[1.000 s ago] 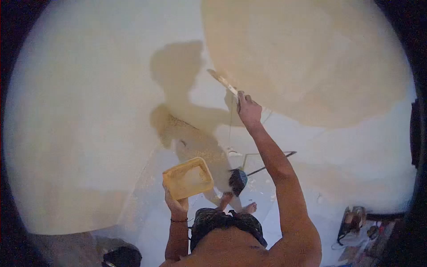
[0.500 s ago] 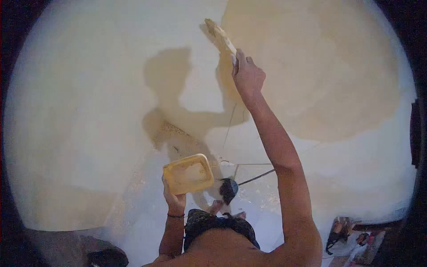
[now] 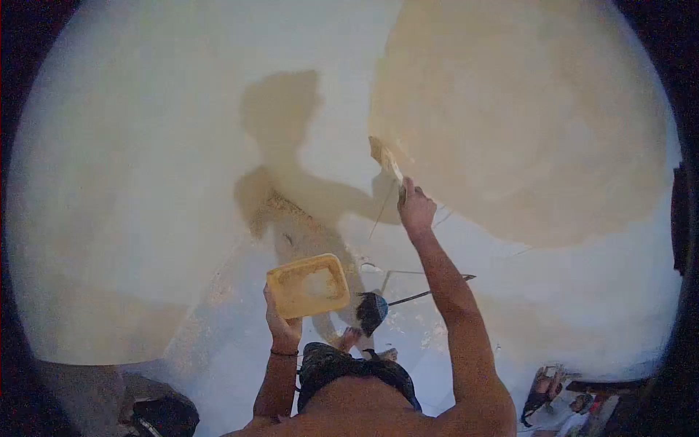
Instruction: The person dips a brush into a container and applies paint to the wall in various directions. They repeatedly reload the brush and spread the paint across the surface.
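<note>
My right hand (image 3: 416, 209) is closed around the handle of a paintbrush (image 3: 386, 159). The bristles point up and left, at the left edge of a beige painted patch (image 3: 524, 124) on the pale wall (image 3: 175, 146). Lower down, my left hand (image 3: 282, 325) grips a yellow plastic tub (image 3: 291, 295) by its side and underside. The tub is tilted so its inside faces me, with beige paint residue on its walls and bottom. My shadow falls across the wall between the two hands.
Near my feet is a dark, rounded, bristly thing (image 3: 372, 313) with a thin pole (image 3: 419, 296) beside it. Specks are scattered over the pale floor (image 3: 226, 349). A dark bag-like object (image 3: 166, 416) lies at lower left, and mixed clutter (image 3: 561, 400) at lower right.
My right hand has come down the wall with the paintbrush, along the patch's left edge. The tub in my left hand has tilted slightly and stays in about the same place.
</note>
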Demonstrator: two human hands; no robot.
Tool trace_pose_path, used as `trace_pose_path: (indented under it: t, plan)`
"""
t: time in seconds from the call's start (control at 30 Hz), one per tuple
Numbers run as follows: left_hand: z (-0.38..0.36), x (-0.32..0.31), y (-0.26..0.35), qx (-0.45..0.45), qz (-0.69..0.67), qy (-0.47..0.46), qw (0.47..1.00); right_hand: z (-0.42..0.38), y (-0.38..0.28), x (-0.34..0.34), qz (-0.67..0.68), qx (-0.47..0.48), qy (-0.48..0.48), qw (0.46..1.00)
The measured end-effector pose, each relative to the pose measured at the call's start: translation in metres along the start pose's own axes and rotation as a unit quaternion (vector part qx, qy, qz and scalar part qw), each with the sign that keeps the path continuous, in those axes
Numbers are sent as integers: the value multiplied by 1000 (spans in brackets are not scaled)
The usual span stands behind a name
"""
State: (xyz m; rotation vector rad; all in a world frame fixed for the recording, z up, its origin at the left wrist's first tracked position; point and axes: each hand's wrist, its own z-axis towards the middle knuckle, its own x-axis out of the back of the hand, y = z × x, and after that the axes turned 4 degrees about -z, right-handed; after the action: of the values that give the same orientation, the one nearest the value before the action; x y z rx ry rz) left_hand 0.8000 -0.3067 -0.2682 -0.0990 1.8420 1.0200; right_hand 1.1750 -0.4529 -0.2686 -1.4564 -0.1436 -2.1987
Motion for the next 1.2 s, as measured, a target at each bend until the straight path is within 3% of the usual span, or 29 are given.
trace_pose_path:
  t: [0.13, 0.23, 0.37, 0.43, 0.63, 0.73, 0.9, 0.97, 1.07, 1.2]
  plan:
    - [-5, 6, -3, -10, 6, 9, 1000, 40, -6, 61, -28, 18, 44, 998]
    - [-4, 23, -13, -40, 9, 15, 999, 84, -25, 118, 9, 29, 140, 990]
    - [2, 23, -20, -16, -25, 31, 999, 112, -50, 149, 37, 19, 211, 977]
    - [5, 20, -26, -23, -24, 10, 999, 99, -46, 119, 1, 22, 207, 978]
    - [9, 16, -25, 19, -29, 21, 999, 5, -7, 0, -12, 12, 36, 999]
    - [14, 31, -25, -3, -1, 12, 1000, -35, 20, -10, -30, -28, -37, 998]
    - [18, 45, -32, 11, 0, 16, 1000, -32, 45, 17, -35, -20, 24, 999]
    - [23, 51, -34, 9, -12, 15, 1000, -12, 41, 17, -59, 35, 95, 993]
    - [26, 57, -39, 6, -17, -2, 1000, 12, 17, 42, -23, 34, 125, 991]
    - [31, 49, -40, 10, -28, 5, 1000, -8, 47, 40, -47, 36, 99, 993]
